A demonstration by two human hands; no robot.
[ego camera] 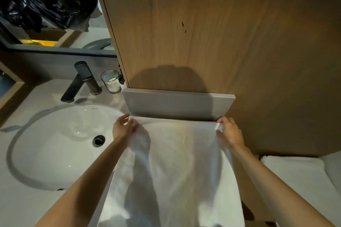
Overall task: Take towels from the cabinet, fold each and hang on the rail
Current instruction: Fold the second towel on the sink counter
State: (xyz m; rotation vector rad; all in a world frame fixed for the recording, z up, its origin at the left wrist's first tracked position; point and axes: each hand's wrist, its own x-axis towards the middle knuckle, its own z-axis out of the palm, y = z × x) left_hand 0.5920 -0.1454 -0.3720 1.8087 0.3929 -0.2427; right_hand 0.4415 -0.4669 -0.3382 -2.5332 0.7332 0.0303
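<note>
Towel point(177, 162), white, wide and of soft cloth, hangs spread between the two hands on my feed. Its top edge is drawn straight along the lower edge of the flat grey rail point(179, 105) that runs under the tall brown wooden cabinet point(203, 33). I think the edge touches the rail, though the glare there keeps me from telling whether it laps over it. The left hand point(122, 128) pinches the top left corner, thumb against curled fingers point(127, 118), and the right hand point(230, 133) pinches the top right corner the same way. The rest of the cloth falls toward the camera between both forearms. Left of it I see the white oval sink point(46, 134) sunk in the pale worktop point(14, 199), with a dark metal tap point(81, 81) behind it and a small clear glass candle jar point(111, 81) just beside the tap. At lower right lie folded white towels point(295, 177).
</note>
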